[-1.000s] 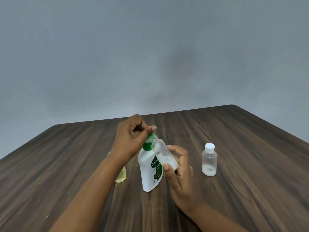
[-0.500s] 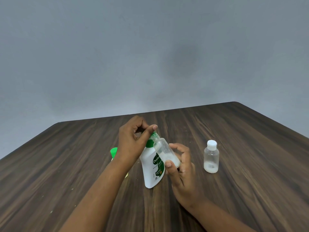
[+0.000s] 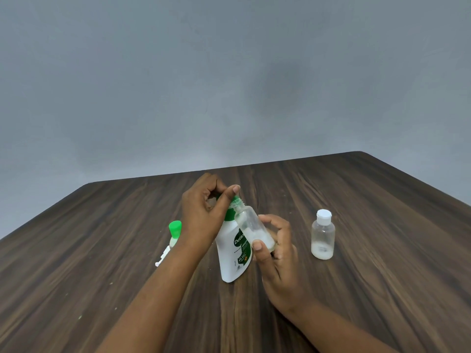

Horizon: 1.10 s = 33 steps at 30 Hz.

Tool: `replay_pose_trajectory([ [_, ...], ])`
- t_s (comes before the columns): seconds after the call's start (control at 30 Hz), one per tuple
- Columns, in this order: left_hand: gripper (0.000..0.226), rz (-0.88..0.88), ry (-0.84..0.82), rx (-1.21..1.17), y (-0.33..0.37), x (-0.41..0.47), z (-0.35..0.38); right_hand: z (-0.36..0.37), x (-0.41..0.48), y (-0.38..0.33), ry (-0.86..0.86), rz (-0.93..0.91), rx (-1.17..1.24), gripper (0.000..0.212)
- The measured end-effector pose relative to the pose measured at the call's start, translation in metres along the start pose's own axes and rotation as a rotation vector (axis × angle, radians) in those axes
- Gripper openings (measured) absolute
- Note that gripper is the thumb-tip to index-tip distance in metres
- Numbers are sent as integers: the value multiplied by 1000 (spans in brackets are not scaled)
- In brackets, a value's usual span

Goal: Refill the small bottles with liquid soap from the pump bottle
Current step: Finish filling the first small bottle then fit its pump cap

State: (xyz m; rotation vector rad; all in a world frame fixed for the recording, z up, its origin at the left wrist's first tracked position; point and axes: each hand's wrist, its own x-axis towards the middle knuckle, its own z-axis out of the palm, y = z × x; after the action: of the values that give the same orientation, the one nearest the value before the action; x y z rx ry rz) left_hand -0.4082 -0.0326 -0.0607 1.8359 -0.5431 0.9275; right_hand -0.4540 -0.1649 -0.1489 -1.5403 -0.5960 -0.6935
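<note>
The small bottle (image 3: 252, 230), uncapped and tilted, is at the centre of the frame. The right hand (image 3: 277, 253) grips it with its mouth against the nozzle of the pump bottle (image 3: 232, 253). The left hand (image 3: 204, 212) curls over the pump head, and the pump bottle leans right on the table (image 3: 356, 289). The press should probably be slow and short, with the mouth held square under the nozzle, so no soap runs down the outside.

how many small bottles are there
3. An uncapped bottle is tilted at the pump bottle, held by the right hand. A white-capped bottle stands to its right. A green-capped bottle peeks from behind the left forearm.
</note>
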Motion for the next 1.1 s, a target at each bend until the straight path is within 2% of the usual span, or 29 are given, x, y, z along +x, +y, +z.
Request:
replay_pose_trajectory([
  [0.2, 29, -16, -6, 0, 3, 4, 0, 1, 2, 1, 8, -7, 11, 42],
  [0.4, 31, 45, -129, 121, 5, 19, -8, 3, 3, 4, 19, 6, -2, 43],
  [0.7, 29, -25, -51, 19, -1, 4, -2, 1, 2, 1, 6, -16, 11, 40],
  [1.1, 31, 25, -78, 63, 6, 14, -4, 1, 2, 5, 27, 10, -1, 45],
])
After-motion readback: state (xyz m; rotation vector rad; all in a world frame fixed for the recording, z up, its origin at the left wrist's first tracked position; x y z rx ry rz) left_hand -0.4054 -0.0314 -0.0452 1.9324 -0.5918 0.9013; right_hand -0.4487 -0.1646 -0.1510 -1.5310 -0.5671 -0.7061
